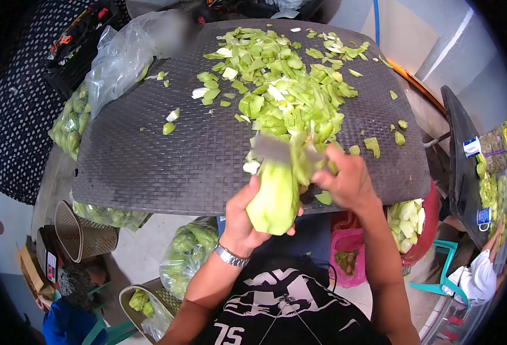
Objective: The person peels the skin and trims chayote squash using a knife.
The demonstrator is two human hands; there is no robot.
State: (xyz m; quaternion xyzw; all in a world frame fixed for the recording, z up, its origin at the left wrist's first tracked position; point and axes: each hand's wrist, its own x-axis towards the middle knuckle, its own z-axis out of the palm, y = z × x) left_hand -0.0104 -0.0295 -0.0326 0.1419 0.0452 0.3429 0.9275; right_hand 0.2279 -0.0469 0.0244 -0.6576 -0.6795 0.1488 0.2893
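Observation:
A large peeled pale-green chayote (274, 198) rests in my left hand (245, 210), whose fingers wrap round it from the left and below. My right hand (348, 178) is closed on a knife (273, 150), its broad blade smeared by motion across the top of the chayote. The knife's handle is mostly hidden by my fingers. A strip of green peel (303, 167) hangs between the blade and my right hand. Just beyond both hands, a heap of green peelings (288, 95) covers the middle of the dark woven-pattern table (167, 161).
Below the table's right edge stands a red tub (431, 221) of peeled pieces, beside a pink basket (354, 276). Bags of chayotes (187, 259) and a beige basket (83, 233) stand at left. Other people sit at lower left and right, near a second table (463, 155).

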